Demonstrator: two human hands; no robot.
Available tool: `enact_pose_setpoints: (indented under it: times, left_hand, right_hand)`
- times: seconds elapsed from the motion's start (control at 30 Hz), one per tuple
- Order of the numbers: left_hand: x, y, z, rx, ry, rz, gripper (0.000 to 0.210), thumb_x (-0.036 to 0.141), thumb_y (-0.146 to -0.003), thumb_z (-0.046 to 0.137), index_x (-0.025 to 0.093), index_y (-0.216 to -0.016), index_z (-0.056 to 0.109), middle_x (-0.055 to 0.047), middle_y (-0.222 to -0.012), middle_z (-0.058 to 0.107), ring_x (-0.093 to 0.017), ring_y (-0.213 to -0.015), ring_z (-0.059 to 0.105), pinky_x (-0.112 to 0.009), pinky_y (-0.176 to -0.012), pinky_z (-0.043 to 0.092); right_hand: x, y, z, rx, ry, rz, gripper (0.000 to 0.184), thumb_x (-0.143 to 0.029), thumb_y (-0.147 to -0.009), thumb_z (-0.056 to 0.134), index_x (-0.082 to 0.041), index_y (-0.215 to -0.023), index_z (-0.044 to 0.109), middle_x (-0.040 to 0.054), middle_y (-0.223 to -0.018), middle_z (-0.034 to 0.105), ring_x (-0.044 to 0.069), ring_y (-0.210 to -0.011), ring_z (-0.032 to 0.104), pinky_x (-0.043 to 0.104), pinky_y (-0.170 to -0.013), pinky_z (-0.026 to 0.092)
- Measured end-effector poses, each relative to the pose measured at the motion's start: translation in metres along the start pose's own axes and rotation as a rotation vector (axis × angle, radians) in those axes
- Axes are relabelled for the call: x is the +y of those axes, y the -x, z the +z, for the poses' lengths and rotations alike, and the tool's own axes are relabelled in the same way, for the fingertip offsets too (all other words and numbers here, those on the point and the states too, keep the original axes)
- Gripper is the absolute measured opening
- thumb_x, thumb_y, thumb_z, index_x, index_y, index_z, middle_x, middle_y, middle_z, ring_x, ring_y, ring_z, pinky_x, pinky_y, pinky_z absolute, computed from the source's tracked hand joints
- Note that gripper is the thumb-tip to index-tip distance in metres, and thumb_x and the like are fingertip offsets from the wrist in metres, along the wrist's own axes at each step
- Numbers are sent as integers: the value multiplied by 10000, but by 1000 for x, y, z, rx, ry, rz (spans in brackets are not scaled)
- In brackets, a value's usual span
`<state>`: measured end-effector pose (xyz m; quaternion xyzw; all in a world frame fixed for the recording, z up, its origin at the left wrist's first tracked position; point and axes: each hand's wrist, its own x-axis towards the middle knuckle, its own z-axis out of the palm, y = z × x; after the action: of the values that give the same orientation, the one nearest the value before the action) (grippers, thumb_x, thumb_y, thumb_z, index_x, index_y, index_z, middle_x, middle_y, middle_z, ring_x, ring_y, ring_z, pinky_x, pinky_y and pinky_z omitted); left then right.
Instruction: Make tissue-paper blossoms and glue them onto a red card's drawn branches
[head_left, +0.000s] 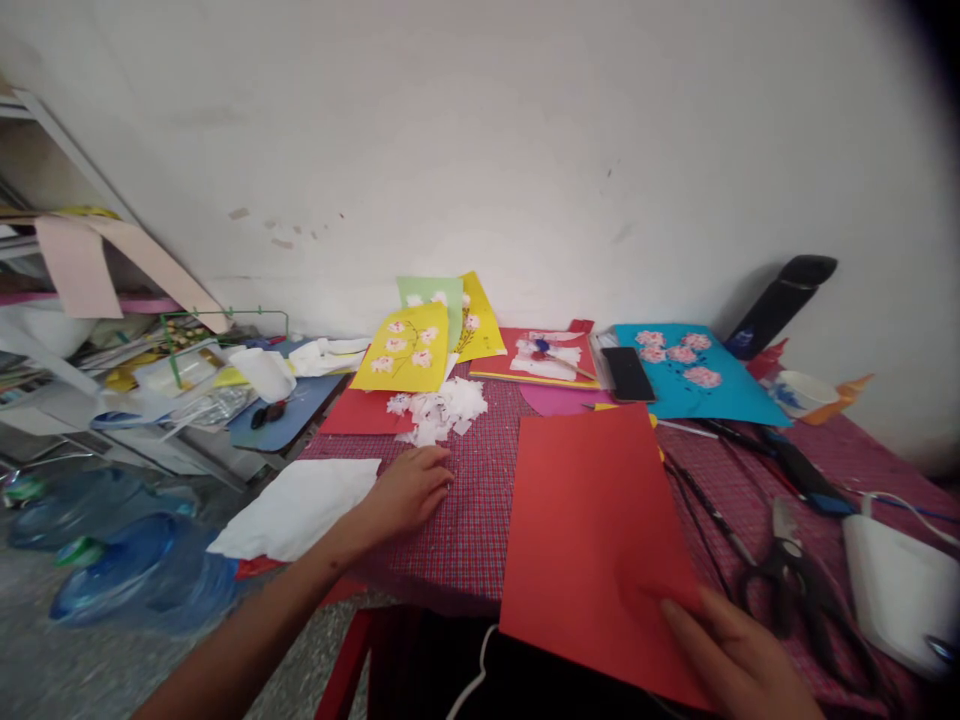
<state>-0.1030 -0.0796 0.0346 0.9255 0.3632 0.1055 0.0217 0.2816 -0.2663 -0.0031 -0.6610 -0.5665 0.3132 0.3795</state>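
The right hand (739,655) pinches the near right corner of a large red sheet of paper (596,535), thumb on top and fingers underneath, so the sheet lies flat on the red checked tablecloth (476,510) with its near edge hanging over the table's front. The left hand (411,490) rests palm down on the cloth, well to the left of the red sheet, fingers loosely spread and grasping nothing; its fingertips point toward a small heap of torn white tissue scraps (439,408) just beyond it. To the left of that hand, a white sheet of paper (296,510) droops over the table edge.

Just right of the right hand lie black-handled scissors (791,565), and further right a white plastic container (900,590). Beyond the red sheet, away from both hands, a black phone (628,373) lies beside a blue card with pink tissue flowers (694,370). Beyond the left hand stands a yellow card with pink flowers (405,350), leaning near the wall, with a red card bearing white tissue (544,358) to its right. Far left of the left hand, on the floor, lie blue water bottles (127,575).
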Motion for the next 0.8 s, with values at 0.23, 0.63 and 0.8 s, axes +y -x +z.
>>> enact_pose_setpoints:
  times: [0.23, 0.63, 0.8]
  left_hand:
    - [12, -7, 4, -56, -31, 2, 197, 203, -936, 480, 199, -871, 666, -58, -1301, 598, -222, -1208, 536, -402, -1069, 427]
    - [-41, -6, -21, 96, -90, -157, 215, 80, -861, 470, 165, -878, 666, -118, -1249, 629, -245, -1168, 570, -434, -1030, 459]
    - [-33, 12, -10, 73, -92, -86, 215, 116, -879, 488, 174, -969, 675, -121, -1305, 595, -255, -1203, 551, -438, -1029, 458]
  right_hand:
    - [6, 1, -1, -7, 34, -1, 359, -502, -832, 606, -243, -1006, 785, 66, -1055, 770, 276, -933, 731, 322, -820, 599]
    - [12, 1, -1, -6, 84, -14, 355, -484, -842, 594, -239, -1018, 781, 51, -1049, 771, 253, -938, 733, 275, -817, 593]
    - [8, 1, -1, -15, 83, -32, 345, -477, -850, 579, -249, -1006, 787, 45, -1071, 767, 238, -960, 732, 267, -876, 568]
